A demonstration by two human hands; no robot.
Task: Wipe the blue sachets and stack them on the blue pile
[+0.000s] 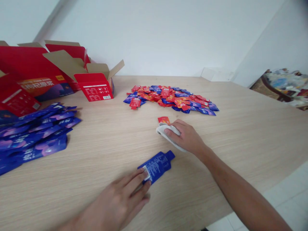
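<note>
A blue spouted pouch (157, 166), printed side up, lies at the front of the table. My left hand (120, 195) holds its lower end, with the fingers close together over the pouch's edge. Farther up the table, a folded white cloth (166, 131) is gripped in my right hand (190, 136), thumb on top. Just beyond the cloth is a small red-orange sachet (163, 120), partly covered by it.
A heap of red and blue sachets (168, 98) spreads across the back of the table (115, 125). Blue pouches (36, 134) are piled at left, below open red boxes (95, 86). A white box (216, 74) sits against the wall, and a cluttered chair (271, 86) stands at right.
</note>
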